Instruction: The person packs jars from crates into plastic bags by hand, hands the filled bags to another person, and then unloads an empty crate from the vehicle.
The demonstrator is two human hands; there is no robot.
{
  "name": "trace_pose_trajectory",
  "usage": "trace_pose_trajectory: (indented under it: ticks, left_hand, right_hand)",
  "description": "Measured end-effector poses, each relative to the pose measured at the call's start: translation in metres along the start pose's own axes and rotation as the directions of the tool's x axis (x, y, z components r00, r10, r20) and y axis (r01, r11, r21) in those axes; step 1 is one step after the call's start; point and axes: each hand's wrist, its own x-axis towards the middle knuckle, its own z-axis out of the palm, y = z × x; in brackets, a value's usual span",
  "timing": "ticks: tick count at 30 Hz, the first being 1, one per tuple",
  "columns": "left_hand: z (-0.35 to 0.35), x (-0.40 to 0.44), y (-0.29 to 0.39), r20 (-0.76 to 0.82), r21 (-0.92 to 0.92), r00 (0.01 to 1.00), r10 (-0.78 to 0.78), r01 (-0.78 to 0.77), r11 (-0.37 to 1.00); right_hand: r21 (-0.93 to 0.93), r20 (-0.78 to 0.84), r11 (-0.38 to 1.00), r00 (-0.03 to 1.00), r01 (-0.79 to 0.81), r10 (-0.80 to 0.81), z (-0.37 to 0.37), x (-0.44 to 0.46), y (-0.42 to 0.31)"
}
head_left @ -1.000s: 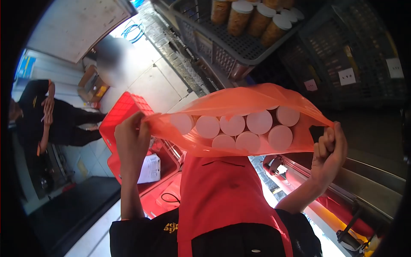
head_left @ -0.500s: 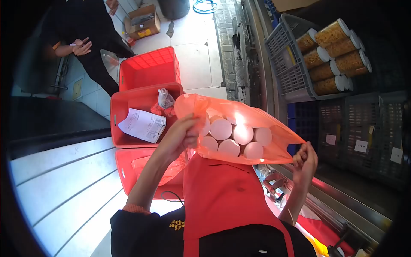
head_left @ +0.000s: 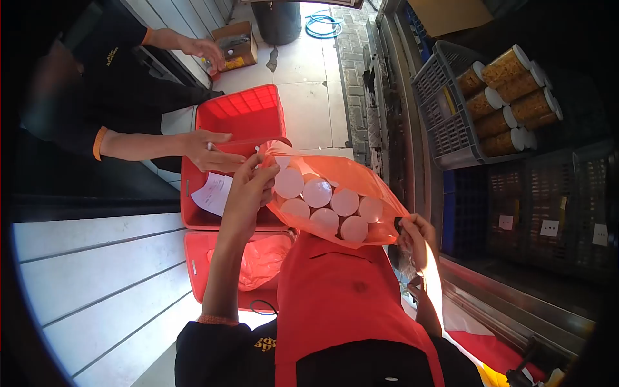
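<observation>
From my head view, the bag (head_left: 383, 193) sits mid-frame, mouth spread, with round white lids (head_left: 317, 193) packed inside. My left hand (head_left: 248, 184) pinches its rim at the left end, and my right hand (head_left: 418, 237) grips the opposite end, right of centre. What crowds me most is a co-worker's hand (head_left: 209, 151) reaching in from the left, just beside my left one; I can't tell whether they touch. That person's other hand (head_left: 205, 53) hangs at upper left, near a carton (head_left: 237, 46). Three red crates run down left of centre: the top one (head_left: 242, 115), the middle one with paper (head_left: 213, 195) in it, and the lower one holding red plastic (head_left: 261, 261). At upper right, a grey basket (head_left: 445, 109) holds jars (head_left: 506, 68) lying tilted, well apart from my hands.
</observation>
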Motion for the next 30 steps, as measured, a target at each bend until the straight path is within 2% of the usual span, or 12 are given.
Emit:
trace_pose_trajectory:
  ticks: [6, 8, 12, 14, 16, 17, 20, 21, 22, 24, 26, 30]
  left_hand:
    - [0.007, 0.005, -0.037, -0.109, 0.39, 0.983, 0.145, -0.092, 0.916]
    - [0.009, 0.007, -0.047, -0.157, 0.516, 0.957, 0.246, -0.133, 0.846]
    - [0.006, 0.017, -0.028, -0.321, 0.435, 0.941, 0.108, 0.045, 0.899]
    - [-0.002, 0.025, -0.039, -0.366, 0.381, 0.914, 0.177, -0.027, 0.924]
    - [-0.005, 0.028, -0.04, -0.456, 0.407, 0.805, 0.378, -0.19, 0.894]
    - [0.0, 0.026, -0.028, -0.485, 0.258, 0.818, 0.311, -0.206, 0.944]
    - [0.0, 0.041, -0.032, -0.642, 0.355, 0.541, 0.543, -0.418, 0.836]
    - [-0.005, 0.049, -0.038, -0.673, 0.454, 0.439, 0.596, -0.391, 0.801]
    - [-0.002, 0.057, -0.041, -0.726, 0.51, 0.337, 0.599, -0.319, 0.799]
    - [-0.003, 0.045, -0.056, -0.818, 0.514, 0.185, 0.544, -0.187, 0.837]
    - [0.011, 0.022, -0.072, -0.738, 0.637, 0.147, 0.659, -0.171, 0.752]
    - [0.001, -0.027, -0.219, -0.883, 0.469, 0.095, 0.459, 0.179, 0.865]
  right_hand:
    - [-0.074, 0.353, 0.981, 0.925, 0.178, -0.141, 0.123, 0.058, -0.019]
    - [-0.192, 0.515, 0.885, 0.811, 0.424, -0.277, 0.152, 0.078, -0.009]
    - [-0.126, 0.611, 0.841, 0.709, 0.526, -0.352, 0.205, 0.093, -0.024]
    - [-0.288, 0.692, 0.712, 0.653, 0.641, -0.307, 0.226, 0.107, -0.029]
    - [-0.252, 0.738, 0.735, 0.616, 0.63, -0.275, 0.244, 0.117, -0.032]
    - [-0.229, 0.756, 0.761, 0.604, 0.607, -0.254, 0.252, 0.123, -0.035]
    - [-0.182, 0.789, 0.848, 0.589, 0.498, -0.176, 0.273, 0.131, -0.074]
    - [-0.142, 0.811, 0.748, 0.509, 0.649, -0.287, 0.283, 0.16, -0.065]
    - [-0.13, 0.83, 0.886, 0.537, 0.446, -0.148, 0.295, 0.156, -0.082]
    - [-0.195, 0.847, 0.915, 0.531, 0.352, -0.024, 0.313, 0.162, -0.088]
    - [-0.237, 0.829, 0.92, 0.559, 0.312, 0.025, 0.329, 0.171, -0.093]
    - [-0.158, 0.839, 0.886, 0.533, 0.436, -0.113, 0.368, 0.211, -0.097]
